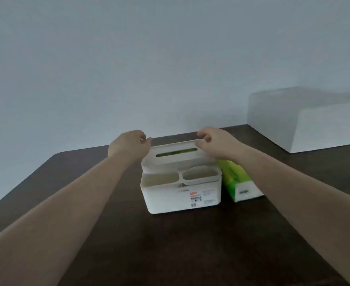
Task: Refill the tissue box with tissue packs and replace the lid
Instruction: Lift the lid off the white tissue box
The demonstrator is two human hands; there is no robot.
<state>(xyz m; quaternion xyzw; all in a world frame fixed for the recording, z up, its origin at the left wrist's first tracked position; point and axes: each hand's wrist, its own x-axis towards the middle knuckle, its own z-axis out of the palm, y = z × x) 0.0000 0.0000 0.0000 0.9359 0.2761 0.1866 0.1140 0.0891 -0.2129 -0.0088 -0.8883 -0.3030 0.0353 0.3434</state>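
The white tissue box (181, 188) stands on the dark table (170, 244). Both hands, left hand (128, 144) and right hand (213, 141), pinch the ends of its lid (178, 154) (fingertips blurred). A green tissue pack (237, 180) lies just beside, partly hidden by the right forearm.

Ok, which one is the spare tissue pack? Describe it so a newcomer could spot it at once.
On the dark brown wooden table, find the white plastic tissue box at the centre, whose slotted white lid both hands are at. The spare green and white tissue pack lies flat right beside the box, on its right. It is the only green thing outside the box.
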